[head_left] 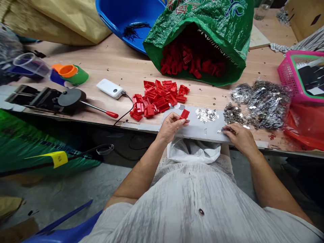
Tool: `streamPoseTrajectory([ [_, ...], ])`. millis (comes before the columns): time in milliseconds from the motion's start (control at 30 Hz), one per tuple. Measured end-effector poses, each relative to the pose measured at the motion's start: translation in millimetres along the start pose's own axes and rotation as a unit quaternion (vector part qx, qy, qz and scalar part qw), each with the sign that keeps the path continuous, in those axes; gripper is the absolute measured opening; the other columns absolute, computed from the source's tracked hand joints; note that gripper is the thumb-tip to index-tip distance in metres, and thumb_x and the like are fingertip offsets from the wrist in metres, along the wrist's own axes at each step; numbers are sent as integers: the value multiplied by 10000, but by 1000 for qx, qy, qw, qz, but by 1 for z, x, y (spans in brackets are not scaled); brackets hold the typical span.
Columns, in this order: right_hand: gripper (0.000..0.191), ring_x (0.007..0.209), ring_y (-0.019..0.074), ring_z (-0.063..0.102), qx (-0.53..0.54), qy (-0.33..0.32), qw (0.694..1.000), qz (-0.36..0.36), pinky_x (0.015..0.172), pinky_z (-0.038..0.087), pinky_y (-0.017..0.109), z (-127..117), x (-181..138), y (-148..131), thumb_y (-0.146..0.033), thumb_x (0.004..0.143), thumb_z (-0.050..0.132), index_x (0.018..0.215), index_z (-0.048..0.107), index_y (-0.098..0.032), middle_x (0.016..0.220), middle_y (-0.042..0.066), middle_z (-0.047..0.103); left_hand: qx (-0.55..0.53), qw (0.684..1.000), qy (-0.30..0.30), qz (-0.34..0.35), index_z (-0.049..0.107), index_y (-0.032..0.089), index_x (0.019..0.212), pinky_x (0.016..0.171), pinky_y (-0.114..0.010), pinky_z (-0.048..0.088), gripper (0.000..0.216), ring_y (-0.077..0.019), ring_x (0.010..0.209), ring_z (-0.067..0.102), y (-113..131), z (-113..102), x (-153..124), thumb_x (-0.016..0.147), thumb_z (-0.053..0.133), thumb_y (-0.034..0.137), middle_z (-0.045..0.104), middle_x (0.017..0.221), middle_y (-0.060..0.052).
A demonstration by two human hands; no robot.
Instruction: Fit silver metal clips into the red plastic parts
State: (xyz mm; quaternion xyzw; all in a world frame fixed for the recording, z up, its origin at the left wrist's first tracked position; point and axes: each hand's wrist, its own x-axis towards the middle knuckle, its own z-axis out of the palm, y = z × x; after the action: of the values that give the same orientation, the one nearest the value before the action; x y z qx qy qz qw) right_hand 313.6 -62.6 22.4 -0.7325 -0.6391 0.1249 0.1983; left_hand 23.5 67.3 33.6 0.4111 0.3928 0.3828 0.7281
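My left hand (172,126) pinches a red plastic piece (184,114), rectangular and held above the grey board (193,132). At the board's right side, my right hand (236,135) has its fingers closed at small shiny metal pieces (220,131); how many are between the fingertips is too small to tell. A flat patch of silvery metal pieces (207,115) lies between the two hands. Just beyond my right hand is a darker heap of metal pieces (233,114). A pile of red plastic pieces (158,98) lies past my left hand.
A green woven sack (215,30) lies open, with more red pieces inside. Behind stands a blue basin (108,20). To the left are a hand press (71,98) with a red-tipped lever and a white power bank (110,88). Bagged metal pieces (269,101) and a pink basket (286,72) sit right.
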Motion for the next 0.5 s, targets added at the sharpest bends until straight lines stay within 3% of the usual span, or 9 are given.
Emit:
streamPoseTrajectory([
  [100,170,884,234,659,-22,-12,1000,3,718,469,346,5,1,-5,-352,894,583,936,717,-255,979,39,729,-149,984,-38,-88,543,207,972,852,-290,564,417,-182,901,738,4,13,-21,661,812,142,691,939,-6],
  [233,147,816,213,651,-23,-20,999,7,668,442,316,5,2,-12,-326,887,564,938,679,-250,942,34,717,-229,956,-80,-163,574,250,1159,935,-274,555,517,-183,980,734,3,22,-40,707,739,63,676,947,13],
  [400,134,648,169,615,57,8,998,24,616,428,288,0,1,-23,-325,868,573,946,624,-228,816,26,697,-255,944,-112,-177,653,140,980,989,-319,527,317,-272,1129,680,-8,24,-45,683,744,71,683,866,-36],
  [500,137,645,160,611,98,18,995,18,620,436,282,0,1,-30,-344,874,575,934,611,-225,830,30,699,-217,957,-97,-166,651,129,889,811,-240,544,255,-256,1065,698,-14,25,-43,663,768,112,689,856,-47],
])
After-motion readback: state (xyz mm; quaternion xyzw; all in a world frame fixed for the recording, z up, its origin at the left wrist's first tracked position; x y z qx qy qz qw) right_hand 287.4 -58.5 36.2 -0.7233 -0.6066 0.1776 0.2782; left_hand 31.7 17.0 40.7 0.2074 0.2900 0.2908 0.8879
